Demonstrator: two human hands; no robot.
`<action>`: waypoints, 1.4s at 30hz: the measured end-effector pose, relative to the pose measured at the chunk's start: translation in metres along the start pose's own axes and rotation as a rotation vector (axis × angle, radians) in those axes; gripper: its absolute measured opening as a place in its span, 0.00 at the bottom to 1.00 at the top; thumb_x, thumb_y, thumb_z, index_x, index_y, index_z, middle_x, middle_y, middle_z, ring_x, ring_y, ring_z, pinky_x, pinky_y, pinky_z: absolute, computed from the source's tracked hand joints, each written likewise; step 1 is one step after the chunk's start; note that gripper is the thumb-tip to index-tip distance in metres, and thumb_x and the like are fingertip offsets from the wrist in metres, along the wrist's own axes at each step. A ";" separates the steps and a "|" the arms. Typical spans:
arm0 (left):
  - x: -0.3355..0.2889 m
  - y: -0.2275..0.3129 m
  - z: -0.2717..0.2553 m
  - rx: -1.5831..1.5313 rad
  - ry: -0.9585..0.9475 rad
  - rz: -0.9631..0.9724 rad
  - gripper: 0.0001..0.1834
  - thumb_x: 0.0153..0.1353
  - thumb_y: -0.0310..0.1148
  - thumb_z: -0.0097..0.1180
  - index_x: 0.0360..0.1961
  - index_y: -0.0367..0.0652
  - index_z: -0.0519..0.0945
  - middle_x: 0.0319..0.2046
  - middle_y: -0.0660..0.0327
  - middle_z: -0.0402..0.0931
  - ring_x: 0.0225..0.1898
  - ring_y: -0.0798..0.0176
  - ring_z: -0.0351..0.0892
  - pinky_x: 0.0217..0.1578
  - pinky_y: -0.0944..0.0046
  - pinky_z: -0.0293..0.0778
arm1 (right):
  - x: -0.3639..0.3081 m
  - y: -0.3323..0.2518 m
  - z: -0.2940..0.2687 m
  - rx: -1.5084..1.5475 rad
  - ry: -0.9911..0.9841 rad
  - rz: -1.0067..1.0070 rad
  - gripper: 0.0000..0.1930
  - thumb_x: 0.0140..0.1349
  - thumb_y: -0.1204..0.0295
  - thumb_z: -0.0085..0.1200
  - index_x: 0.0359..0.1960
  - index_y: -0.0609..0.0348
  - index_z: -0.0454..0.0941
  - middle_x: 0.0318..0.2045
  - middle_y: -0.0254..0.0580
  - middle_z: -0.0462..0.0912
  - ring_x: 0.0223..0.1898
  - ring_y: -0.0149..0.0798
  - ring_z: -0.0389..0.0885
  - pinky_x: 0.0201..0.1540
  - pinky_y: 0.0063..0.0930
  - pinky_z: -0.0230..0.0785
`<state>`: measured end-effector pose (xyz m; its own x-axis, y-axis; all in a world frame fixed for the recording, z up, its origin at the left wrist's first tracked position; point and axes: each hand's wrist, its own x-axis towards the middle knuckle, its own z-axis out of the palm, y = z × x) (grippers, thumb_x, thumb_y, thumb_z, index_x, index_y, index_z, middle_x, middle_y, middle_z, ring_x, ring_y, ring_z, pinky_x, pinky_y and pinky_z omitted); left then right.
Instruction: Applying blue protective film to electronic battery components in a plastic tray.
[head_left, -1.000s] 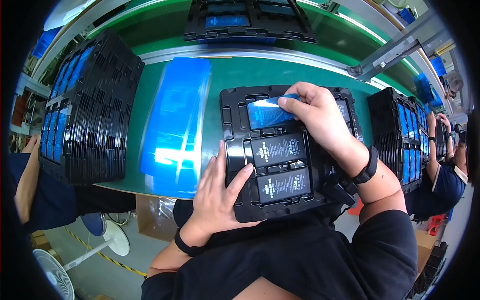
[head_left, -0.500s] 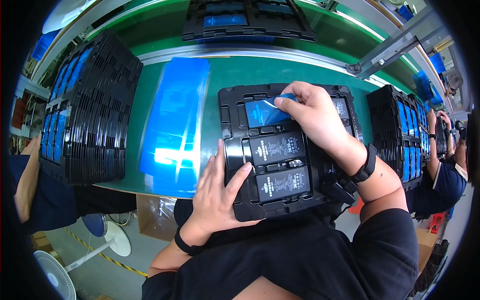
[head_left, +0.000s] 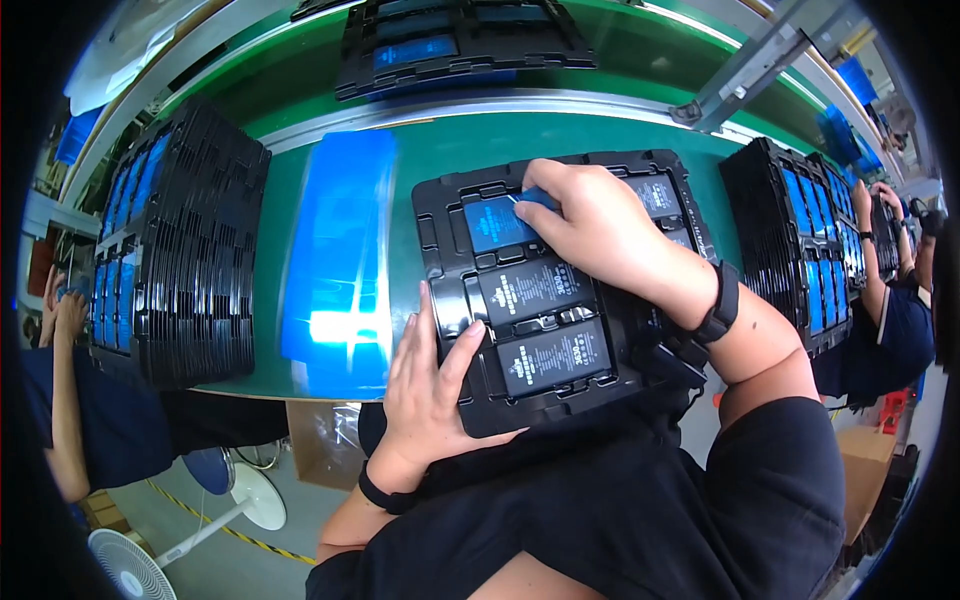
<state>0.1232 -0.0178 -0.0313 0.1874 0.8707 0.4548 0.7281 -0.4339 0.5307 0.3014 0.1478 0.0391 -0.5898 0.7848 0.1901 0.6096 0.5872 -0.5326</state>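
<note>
While the person's left hand (head_left: 425,390) lies spread along the near-left edge of a black moulded plastic tray (head_left: 428,215), the right hand (head_left: 590,215) is pinched closed over the tray's upper part. From where I stand, its thumb and bent forefinger have hold of the right end of a thin, blue, translucent plastic film (head_left: 492,224). Most of that film lies to the left of the grip, over the upper-left pocket, and its pinched end is raised and crumpled between the fingers. How much of it is tucked under the hand I can't tell.

The left hand grasps nothing between its fingers; they are stretched out, the thumb well apart and resting on the tray's rim, just beside the pockets. Below the film, in the same column, sit two flat, black, rectangular batteries with white print, a middle one (head_left: 525,290) and a lower one (head_left: 553,358), both uncovered.

Left of the tray, on the green tabletop (head_left: 405,200), lies a long pile of glossy blue plastic sheets (head_left: 345,250). Tall stacks of black trays stand on both sides, a left stack (head_left: 200,270) and a right stack (head_left: 770,220).
</note>
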 end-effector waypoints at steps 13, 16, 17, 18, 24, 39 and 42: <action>-0.002 0.006 -0.002 0.064 -0.054 -0.057 0.58 0.31 0.61 0.71 0.64 0.50 0.60 0.64 0.31 0.48 0.60 0.34 0.62 0.57 0.44 0.62 | -0.021 -0.015 -0.005 -0.137 0.002 -0.672 0.08 0.45 0.76 0.55 0.28 0.61 0.71 0.22 0.42 0.71 0.25 0.47 0.74 0.28 0.38 0.68; -0.006 0.007 -0.003 0.100 -0.075 -0.072 0.58 0.30 0.60 0.71 0.64 0.50 0.61 0.65 0.32 0.47 0.61 0.35 0.61 0.58 0.44 0.61 | -0.025 -0.022 -0.007 0.017 0.062 -0.858 0.12 0.47 0.76 0.57 0.36 0.62 0.75 0.24 0.40 0.73 0.26 0.43 0.76 0.28 0.33 0.70; -0.007 0.007 -0.002 0.123 -0.084 -0.079 0.58 0.30 0.60 0.71 0.64 0.50 0.61 0.65 0.32 0.47 0.61 0.36 0.61 0.58 0.44 0.61 | -0.026 -0.026 -0.014 0.023 0.148 -0.781 0.10 0.48 0.78 0.57 0.34 0.64 0.75 0.24 0.41 0.75 0.25 0.44 0.76 0.27 0.32 0.70; -0.003 0.007 -0.003 0.089 -0.063 -0.061 0.58 0.29 0.60 0.72 0.64 0.51 0.60 0.65 0.32 0.47 0.60 0.34 0.62 0.57 0.45 0.63 | -0.022 -0.021 -0.011 0.093 0.268 -0.720 0.08 0.50 0.78 0.58 0.33 0.64 0.76 0.25 0.42 0.76 0.25 0.44 0.76 0.28 0.31 0.70; 0.002 0.006 -0.001 0.034 -0.033 -0.047 0.58 0.29 0.59 0.73 0.64 0.53 0.60 0.64 0.31 0.47 0.58 0.32 0.63 0.55 0.45 0.64 | -0.011 0.000 -0.006 0.593 0.201 0.122 0.08 0.60 0.72 0.55 0.32 0.66 0.76 0.21 0.31 0.75 0.23 0.21 0.71 0.26 0.19 0.64; 0.002 0.002 -0.001 -0.017 -0.004 -0.030 0.57 0.31 0.61 0.70 0.63 0.52 0.61 0.62 0.27 0.50 0.60 0.32 0.62 0.57 0.42 0.62 | 0.003 0.010 -0.007 0.551 -0.076 0.283 0.08 0.59 0.72 0.56 0.32 0.66 0.77 0.21 0.29 0.74 0.24 0.21 0.69 0.27 0.16 0.62; 0.003 0.003 -0.003 -0.017 -0.002 -0.028 0.56 0.32 0.62 0.70 0.64 0.52 0.61 0.62 0.27 0.50 0.61 0.32 0.60 0.57 0.42 0.62 | 0.004 0.009 -0.009 0.510 -0.108 0.301 0.08 0.59 0.72 0.56 0.32 0.65 0.77 0.21 0.28 0.74 0.24 0.20 0.69 0.27 0.15 0.61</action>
<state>0.1241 -0.0174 -0.0263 0.1684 0.8833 0.4376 0.7221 -0.4127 0.5552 0.3090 0.1579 0.0427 -0.4976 0.8615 -0.1013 0.4433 0.1522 -0.8834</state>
